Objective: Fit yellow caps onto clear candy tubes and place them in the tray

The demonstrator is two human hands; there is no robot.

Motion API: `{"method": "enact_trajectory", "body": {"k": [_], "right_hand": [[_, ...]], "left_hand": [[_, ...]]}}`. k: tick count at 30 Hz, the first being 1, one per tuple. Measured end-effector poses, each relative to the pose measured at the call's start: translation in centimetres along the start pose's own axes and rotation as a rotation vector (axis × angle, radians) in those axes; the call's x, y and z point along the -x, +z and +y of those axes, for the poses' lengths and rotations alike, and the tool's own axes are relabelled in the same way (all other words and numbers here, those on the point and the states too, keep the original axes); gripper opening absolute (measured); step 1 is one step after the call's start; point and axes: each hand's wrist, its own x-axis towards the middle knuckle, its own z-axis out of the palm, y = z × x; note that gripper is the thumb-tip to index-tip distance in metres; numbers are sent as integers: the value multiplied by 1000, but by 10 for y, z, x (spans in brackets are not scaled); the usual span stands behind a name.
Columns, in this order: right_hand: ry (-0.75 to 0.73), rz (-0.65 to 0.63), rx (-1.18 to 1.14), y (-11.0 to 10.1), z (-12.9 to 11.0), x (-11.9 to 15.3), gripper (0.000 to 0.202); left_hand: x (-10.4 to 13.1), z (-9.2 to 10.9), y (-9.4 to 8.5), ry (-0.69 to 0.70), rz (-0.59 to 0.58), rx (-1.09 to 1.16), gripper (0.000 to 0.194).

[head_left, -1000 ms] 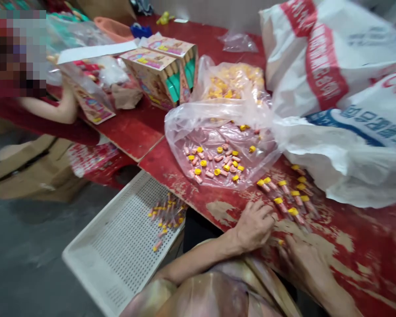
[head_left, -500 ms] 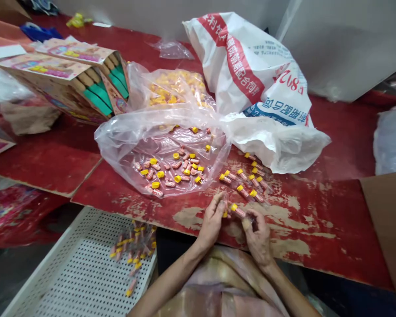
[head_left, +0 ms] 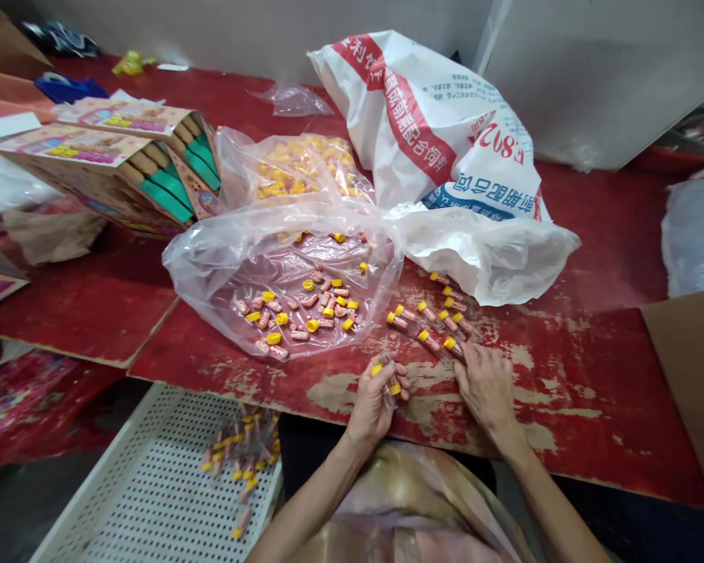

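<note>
My left hand is closed around small clear tubes with yellow caps, held upright-tilted just over the table's front edge. Two yellow caps show between its fingers; the rest is partly hidden by them. Farther right, my right hand reaches forward with fingers stretched and thumb a little apart. Its fingertips touch the lower end of one yellow-capped tube in a loose group on the table. These tubes hold pinkish-red contents and appear to be in clear wrappers. An open clear plastic bag with more such capped tubes lies to the left.
A white perforated crate below the table edge holds more wrapped tubes. Behind stand a bag of yellow-capped pieces, a large printed white sack and printed boxes. Cardboard borders the red table at right.
The yellow-capped tube that my right hand held is now in my left hand with another. My right hand has moved forward and right to the loose tubes.
</note>
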Motion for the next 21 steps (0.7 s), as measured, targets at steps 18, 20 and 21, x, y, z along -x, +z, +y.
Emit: {"method": "enact_trajectory", "body": {"k": [18,20,21], "right_hand": [[-150,-656,26,-27,30,-7,22],[-148,-472,-192,-29,22,-4,24],[-133,-353,-327,-31,12,-3,24]], "left_hand": [[-2,10,-3,-170,-133,274,38],[0,7,-2,-135,-109,259,39],[1,6,-2,-116,-95,247,40]]}}
